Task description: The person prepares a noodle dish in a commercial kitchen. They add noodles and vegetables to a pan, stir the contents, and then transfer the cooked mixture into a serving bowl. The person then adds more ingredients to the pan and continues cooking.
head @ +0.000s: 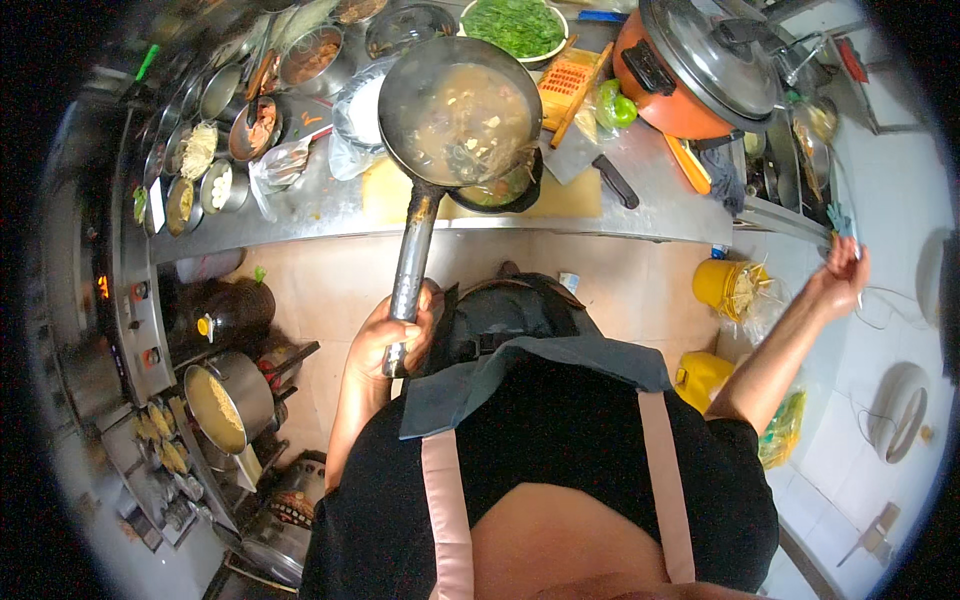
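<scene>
My left hand (394, 334) grips the handle (414, 259) of a dark frying pan, just in front of my body. The pan (390, 142) holds cloudy, steaming broth (469, 112) with pale bits and thin strands in it. Partly beneath the pan's near right edge is a black bowl (531, 191) containing liquid and greens; the pan hides much of it. Far to the right, my right hand (844, 277) reaches out with curled fingers beside a small teal object (840, 219). Whether it holds that object is unclear.
A cutting board (577, 202) lies on the steel counter (300, 214), near a black-handled knife (619, 184). Metal ingredient bowls (225, 187) crowd the left. A large orange pot (660, 82) stands at the back right. A yellow bucket (716, 285) sits below on the right.
</scene>
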Available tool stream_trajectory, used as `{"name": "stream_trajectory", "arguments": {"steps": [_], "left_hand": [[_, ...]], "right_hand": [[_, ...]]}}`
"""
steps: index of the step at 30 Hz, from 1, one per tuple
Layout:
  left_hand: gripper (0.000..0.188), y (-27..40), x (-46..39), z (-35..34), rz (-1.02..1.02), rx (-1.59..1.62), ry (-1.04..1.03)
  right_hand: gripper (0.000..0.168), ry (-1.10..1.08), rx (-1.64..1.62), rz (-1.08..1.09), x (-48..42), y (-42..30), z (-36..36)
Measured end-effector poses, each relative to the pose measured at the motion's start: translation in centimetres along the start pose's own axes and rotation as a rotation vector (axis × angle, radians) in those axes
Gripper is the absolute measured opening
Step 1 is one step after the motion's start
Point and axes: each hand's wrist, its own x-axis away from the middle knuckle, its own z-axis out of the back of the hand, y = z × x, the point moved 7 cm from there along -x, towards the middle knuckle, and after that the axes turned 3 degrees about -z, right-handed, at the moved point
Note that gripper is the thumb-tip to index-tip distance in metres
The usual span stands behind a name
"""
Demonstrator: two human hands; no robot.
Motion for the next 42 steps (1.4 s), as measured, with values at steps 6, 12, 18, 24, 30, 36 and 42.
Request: {"name": "stream_trajectory", "arguments": {"steps": [6, 12, 18, 24, 30, 36, 42], "left_hand": [[0.04, 0.1, 0.4, -0.8, -0.017, 0.024, 0.022], [0.041, 0.0, 0.2, -0.9, -0.032, -0.012, 0.079], [0.042, -0.9, 0.8, -1.0, -0.108, 0.05, 0.037], [0.044, 0.4, 1.3, -1.1, -0.109, 0.089, 0.038], [0.043, -0.2, 1.8, 0.5, -0.257, 0.275, -0.034], [0.041, 5.6, 7.1, 5.6, -0.438, 0.32, -0.051], [0.04, 11.7, 15.8, 12.9, -0.685, 0.418, 0.079]], "right_hand": [[0.026, -0.165, 0.833, 0.542, 2.1, -2.4, -6.6], [0.029, -0.288, 0.273, 0.153, 6.1, -0.2, -15.1], [0.028, -0.678, 0.105, -0.327, 15.2, 7.0, -24.4], [0.027, -0.83, 0.017, -0.539, 21.9, 14.5, -32.1], [0.034, -1.235, 0.079, -0.613, 27.1, 19.9, -38.0], [0.03, -1.321, 0.254, -0.636, 30.0, 24.7, -45.9], [0.021, -1.44, 0.287, -0.619, 39.5, 26.2, -58.3]]}}
